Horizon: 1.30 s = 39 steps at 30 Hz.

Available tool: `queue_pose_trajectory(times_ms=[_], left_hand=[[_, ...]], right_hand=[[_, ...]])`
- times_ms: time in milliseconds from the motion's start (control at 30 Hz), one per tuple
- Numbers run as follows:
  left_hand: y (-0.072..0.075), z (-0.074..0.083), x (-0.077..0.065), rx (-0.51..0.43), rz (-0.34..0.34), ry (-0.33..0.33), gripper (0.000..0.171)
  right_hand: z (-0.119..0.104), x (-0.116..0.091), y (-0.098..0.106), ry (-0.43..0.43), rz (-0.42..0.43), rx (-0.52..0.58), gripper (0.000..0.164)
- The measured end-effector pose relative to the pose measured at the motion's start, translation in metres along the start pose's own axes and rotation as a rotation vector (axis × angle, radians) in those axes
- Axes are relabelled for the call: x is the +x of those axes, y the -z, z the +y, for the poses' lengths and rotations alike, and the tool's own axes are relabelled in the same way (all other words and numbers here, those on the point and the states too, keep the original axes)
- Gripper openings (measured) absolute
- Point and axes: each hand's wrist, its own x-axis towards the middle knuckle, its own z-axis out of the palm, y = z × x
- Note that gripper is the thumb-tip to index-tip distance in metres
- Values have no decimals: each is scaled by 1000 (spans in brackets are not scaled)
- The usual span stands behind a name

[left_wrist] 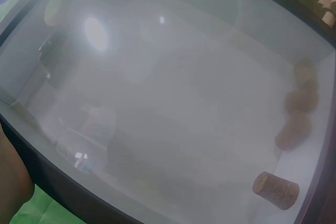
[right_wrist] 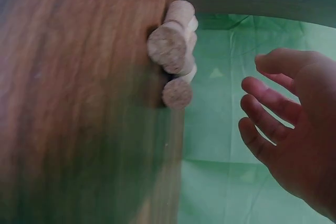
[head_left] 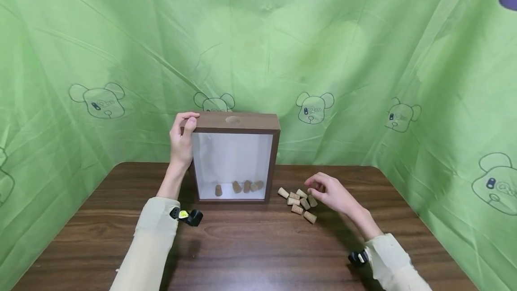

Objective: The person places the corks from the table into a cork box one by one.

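Note:
A brown wooden shadow box [head_left: 276,165] with a clear front stands upright on the table, a round hole [head_left: 233,120] in its top. My left hand [head_left: 183,140] grips its upper left corner, thumb at the front edge and fingers over the top. Several corks [head_left: 247,186] lie along the bottom inside; one cork [left_wrist: 276,190] sits apart from the others in the left wrist view. To the right of the box is a loose pile of corks [head_left: 293,201]. Over the pile's right side, my right hand [head_left: 331,192] hovers with loosely bent fingers, holding nothing.
The dark wood-grain table [head_left: 242,246] carries the box near its back edge. Behind and on both sides hangs a green curtain [head_left: 250,57] with printed bear faces. Each wrist wears a small black camera, such as the left one [head_left: 194,218].

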Motion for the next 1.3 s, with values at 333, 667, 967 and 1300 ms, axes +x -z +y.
queue_pose_trajectory(times_ms=[333, 667, 967, 1300], left_hand=[[-3, 23, -5, -4, -5, 2, 38], [-5, 34, -7, -13, -6, -12, 35], [-4, 26, -6, -15, -7, -24, 37], [0, -4, 0, -13, 8, -28, 27]], right_hand=[[16, -9, -5, -1, -184, 8, 25], [29, -12, -6, -8, -281, -25, 30], [37, -15, -8, -10, -276, -14, 27], [40, -17, -10, -14, -259, -7, 24]])
